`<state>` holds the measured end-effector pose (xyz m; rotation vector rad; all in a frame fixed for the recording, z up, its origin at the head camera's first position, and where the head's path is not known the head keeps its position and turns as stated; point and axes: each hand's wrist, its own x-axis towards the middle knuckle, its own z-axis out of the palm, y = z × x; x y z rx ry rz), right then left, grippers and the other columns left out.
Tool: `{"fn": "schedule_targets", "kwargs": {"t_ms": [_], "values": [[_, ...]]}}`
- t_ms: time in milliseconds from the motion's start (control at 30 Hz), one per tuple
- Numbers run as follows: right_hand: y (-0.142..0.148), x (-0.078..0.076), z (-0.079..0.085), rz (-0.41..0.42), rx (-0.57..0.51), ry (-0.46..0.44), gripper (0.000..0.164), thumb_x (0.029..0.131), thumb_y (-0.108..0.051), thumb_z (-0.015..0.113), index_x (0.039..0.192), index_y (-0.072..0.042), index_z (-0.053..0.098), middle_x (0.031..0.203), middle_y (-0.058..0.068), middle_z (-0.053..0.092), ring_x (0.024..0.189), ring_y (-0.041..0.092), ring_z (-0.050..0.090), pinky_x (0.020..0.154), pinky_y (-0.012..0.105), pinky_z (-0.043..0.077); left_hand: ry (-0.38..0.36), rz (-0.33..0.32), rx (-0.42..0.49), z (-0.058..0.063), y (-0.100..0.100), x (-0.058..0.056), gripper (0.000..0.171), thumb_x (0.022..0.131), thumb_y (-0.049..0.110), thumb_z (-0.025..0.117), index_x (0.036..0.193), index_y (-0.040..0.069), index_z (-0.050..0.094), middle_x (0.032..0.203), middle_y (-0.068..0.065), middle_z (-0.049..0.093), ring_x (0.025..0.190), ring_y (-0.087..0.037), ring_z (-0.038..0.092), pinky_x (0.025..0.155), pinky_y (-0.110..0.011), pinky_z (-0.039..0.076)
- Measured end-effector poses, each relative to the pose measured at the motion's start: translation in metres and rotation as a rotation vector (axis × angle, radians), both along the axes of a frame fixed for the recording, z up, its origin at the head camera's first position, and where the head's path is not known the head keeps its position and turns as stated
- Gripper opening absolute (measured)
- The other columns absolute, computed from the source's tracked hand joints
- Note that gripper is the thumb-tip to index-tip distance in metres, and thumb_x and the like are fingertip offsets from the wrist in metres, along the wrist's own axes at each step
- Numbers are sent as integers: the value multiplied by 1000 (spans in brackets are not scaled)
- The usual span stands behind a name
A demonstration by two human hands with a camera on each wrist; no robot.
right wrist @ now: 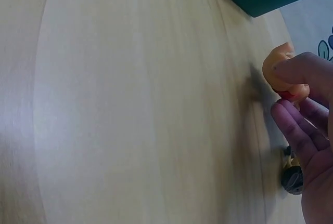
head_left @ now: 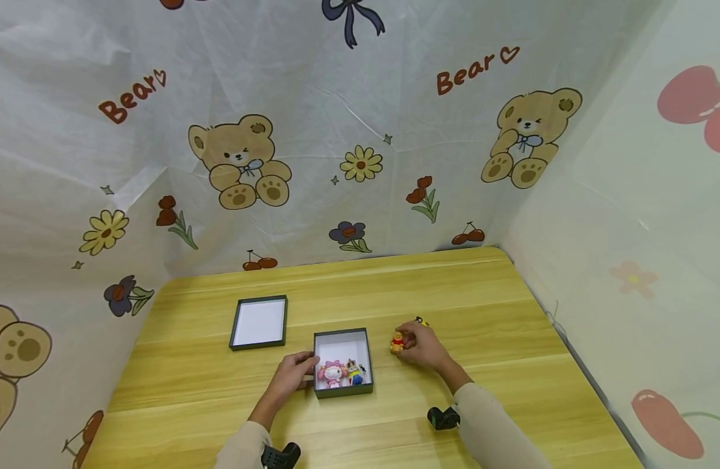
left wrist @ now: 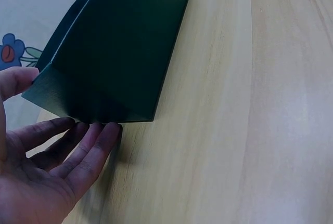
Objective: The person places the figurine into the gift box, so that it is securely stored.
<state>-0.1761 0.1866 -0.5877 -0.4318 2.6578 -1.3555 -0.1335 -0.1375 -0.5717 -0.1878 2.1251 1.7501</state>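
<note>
A dark green open box (head_left: 344, 393) with a white inside stands on the wooden table. My left hand (head_left: 292, 374) holds its left side, thumb at the rim and fingertips along the lower edge in the left wrist view. Inside it lie a pink figurine (head_left: 333, 372) with a bow and a smaller figurine (head_left: 354, 372) in blue and yellow. To the right of the box, my right hand (head_left: 421, 347) pinches a yellow bear figurine (head_left: 398, 342) in a red top between thumb and fingers. Behind that hand, a small yellow-and-black toy (head_left: 422, 321) is partly hidden.
A dark-edged lid (head_left: 258, 322), white inside, lies on the table left of and behind the box. Patterned cloth (head_left: 313, 98) with bears hangs behind the table (head_left: 207, 404), and a pale cloth wall (head_left: 629, 215) runs along the right side.
</note>
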Motion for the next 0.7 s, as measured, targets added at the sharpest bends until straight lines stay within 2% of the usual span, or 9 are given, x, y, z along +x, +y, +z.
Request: {"fn": "schedule_targets", "kwargs": {"t_ms": [33, 133, 200, 233, 333, 400, 533, 700], "values": [[0, -1, 0, 7, -5, 9, 45, 73, 2, 80, 114, 6, 63, 97, 8, 60, 82, 18, 58, 70, 26, 53, 4, -4, 0, 2, 0, 0, 50, 99, 19, 53, 130, -19, 45, 110, -23, 62, 93, -22, 62, 79, -40, 57], [-3, -2, 3, 22, -16, 20, 44, 74, 3, 79, 115, 4, 63, 98, 8, 61, 82, 18, 59, 69, 25, 54, 4, -10, -4, 19, 2, 5, 48, 99, 17, 52, 130, -19, 45, 109, -23, 62, 92, -22, 62, 79, -40, 56], [-5, -2, 6, 30, -19, 30, 44, 74, 3, 78, 115, 3, 63, 98, 7, 61, 82, 18, 59, 70, 25, 54, -2, -8, -3, 24, 2, 7, 48, 99, 17, 52, 129, -19, 46, 109, -23, 63, 92, -22, 62, 79, -40, 56], [-6, -2, 8, 34, -20, 35, 44, 74, 2, 78, 115, 2, 64, 98, 6, 61, 83, 17, 59, 70, 25, 54, -1, -9, -4, 22, 2, 6, 48, 99, 17, 53, 129, -19, 46, 109, -23, 63, 92, -21, 62, 79, -40, 56], [-10, -1, 13, 44, -18, 73, 43, 74, 0, 79, 115, 0, 65, 98, 4, 62, 82, 17, 58, 71, 27, 53, -9, 4, -16, 3, 0, 0, 49, 99, 20, 53, 130, -17, 47, 110, -21, 63, 92, -21, 62, 78, -39, 57], [-13, 0, 17, 48, -20, 98, 43, 74, -1, 80, 115, 0, 65, 98, 4, 62, 82, 18, 58, 72, 29, 53, -12, 11, -25, -5, 0, -2, 51, 99, 23, 54, 131, -16, 47, 110, -20, 63, 92, -21, 62, 77, -38, 57], [-19, 2, 25, 31, -38, 97, 44, 74, -4, 81, 115, -2, 65, 96, 4, 62, 81, 19, 57, 71, 31, 53, -12, 15, -39, -6, 0, -2, 52, 98, 24, 54, 132, -15, 46, 111, -20, 63, 92, -21, 62, 77, -39, 57], [-26, 3, 32, 23, -83, 77, 43, 75, -4, 81, 115, -3, 65, 102, 7, 62, 87, 28, 57, 75, 42, 53, -7, 15, -34, -4, 0, -1, 52, 99, 24, 54, 132, -16, 46, 111, -21, 63, 93, -22, 62, 78, -40, 57]]}}
